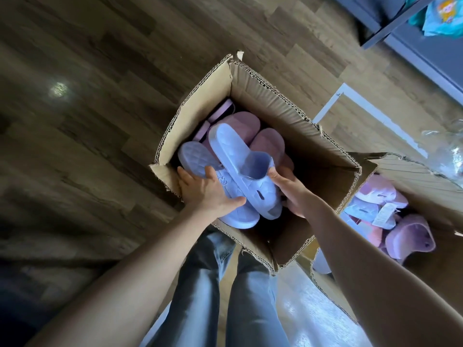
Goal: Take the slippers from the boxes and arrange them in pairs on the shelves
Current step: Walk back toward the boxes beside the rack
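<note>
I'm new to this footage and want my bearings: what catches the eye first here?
The pale blue slippers stand out first, gripped by the left hand and right hand over the open cardboard box in the middle. Beneath them in that box lie pink slippers, and a second box at the right holds more pink and lilac ones.

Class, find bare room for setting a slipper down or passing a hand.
Free: wooden floor left of the box; the box's bare near corner. Crowded: its far half with pink slippers, the held blue slippers, the slipper-filled second box.
</note>
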